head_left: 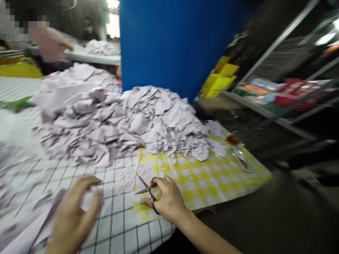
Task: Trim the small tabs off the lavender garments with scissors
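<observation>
My right hand (169, 199) grips a pair of scissors (144, 187) by the handles, the blades spread apart and pointing left over the table. Small pale scraps (127, 178) lie scattered by the blade tips. My left hand (75, 211), blurred by motion, is at the lower left with thumb and fingers apart. A bit of pale cloth shows in the gap between them; I cannot tell if it touches the hand. Pale lilac fabric (29, 234) lies left of that hand. Beyond both hands rises a big heap of pale lilac fabric pieces (106, 120).
A black-and-white checked cloth (119, 225) and a yellow gingham cloth (196, 183) cover the table. Behind the heap stands a tall blue panel (169, 46). A metal rack (267, 113) holds colourful items at right. A person in pink (50, 46) is at another table.
</observation>
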Available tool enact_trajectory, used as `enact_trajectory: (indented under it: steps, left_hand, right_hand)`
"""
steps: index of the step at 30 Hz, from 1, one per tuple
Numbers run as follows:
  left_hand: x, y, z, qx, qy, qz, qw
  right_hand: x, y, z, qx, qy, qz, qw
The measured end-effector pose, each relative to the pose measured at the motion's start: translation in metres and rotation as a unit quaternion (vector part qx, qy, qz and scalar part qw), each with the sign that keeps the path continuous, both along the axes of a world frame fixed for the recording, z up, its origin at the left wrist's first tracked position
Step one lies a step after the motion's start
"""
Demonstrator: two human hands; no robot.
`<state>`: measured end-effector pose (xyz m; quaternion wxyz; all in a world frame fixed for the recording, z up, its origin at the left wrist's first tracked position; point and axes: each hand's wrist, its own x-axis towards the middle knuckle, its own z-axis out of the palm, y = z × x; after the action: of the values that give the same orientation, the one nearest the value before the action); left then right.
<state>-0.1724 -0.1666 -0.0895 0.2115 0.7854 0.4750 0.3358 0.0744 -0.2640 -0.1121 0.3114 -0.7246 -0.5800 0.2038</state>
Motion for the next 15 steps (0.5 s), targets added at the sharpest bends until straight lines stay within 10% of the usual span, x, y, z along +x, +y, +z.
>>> enact_trajectory:
  steps: [3,6,10,15]
  left_hand:
    - [0.105,-0.038,-0.024,-0.230,-0.125,-0.147,0.954]
    - [0.170,-0.053,-0.038,-0.340,-0.142,-0.151,0.917]
    - [0.174,-0.031,-0.044,-0.375,-0.107,-0.135,0.911]
    - [0.137,-0.012,-0.047,-0.332,-0.035,-0.038,0.942]
  right_hand:
    - [0.021,-0.020,-0.011,0.006,0.010,-0.110,0.994]
    - [0.027,-0.027,-0.025,0.048,0.017,-0.063,0.997]
    - [0.057,-0.034,-0.026,0.017,0.135,0.038,0.990]
    - [0.146,0.019,0.017,0.145,0.019,-0.053,0.988]
